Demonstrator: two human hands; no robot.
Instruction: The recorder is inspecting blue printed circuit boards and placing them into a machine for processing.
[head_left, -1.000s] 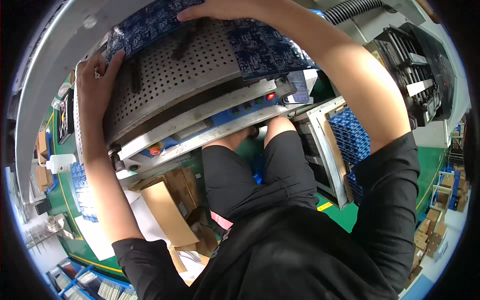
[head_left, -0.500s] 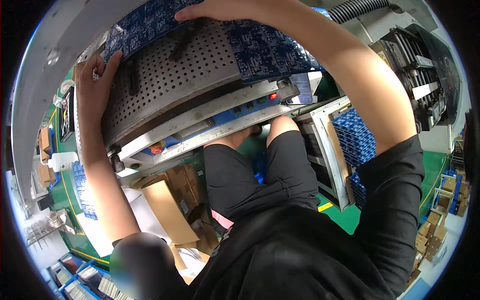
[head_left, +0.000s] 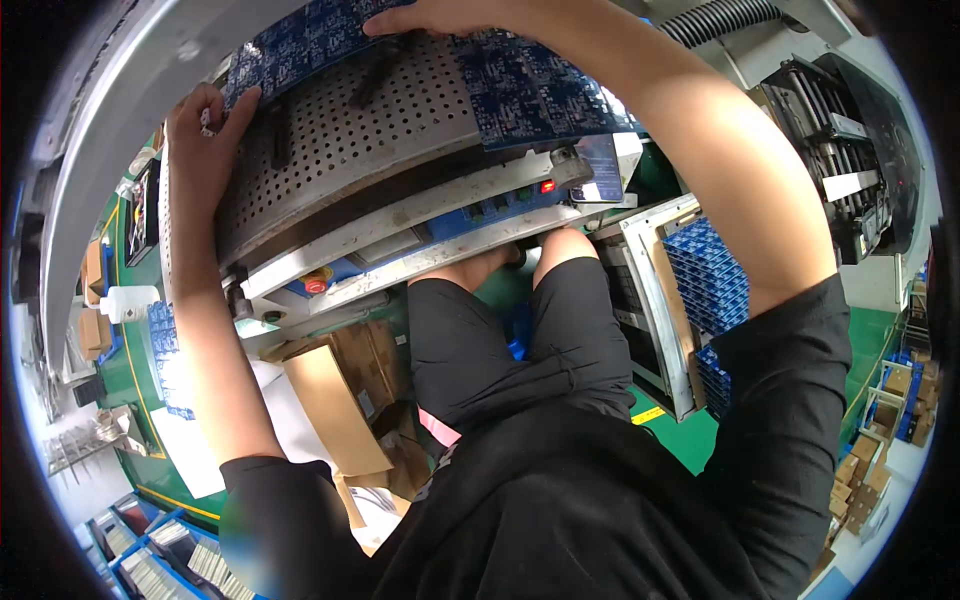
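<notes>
Your left hand (head_left: 205, 140) fingers curl closed over the left edge of the blue board (head_left: 330, 35), gripping it at the corner. Your right hand (head_left: 440, 15) lies flat on the board's top edge, fingers spread and pressing, not wrapped round it. The board lies on the perforated plate (head_left: 370, 140). Another board (head_left: 540, 90) sits right of the plate's holes. Below the plate: red button (head_left: 316, 285). Lower left of the plate: cardboard box (head_left: 335, 400), white bottle (head_left: 125, 303).

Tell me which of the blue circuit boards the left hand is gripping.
The board at the perforated plate's left end, pinched by the left hand; the right-end board lies free.
</notes>
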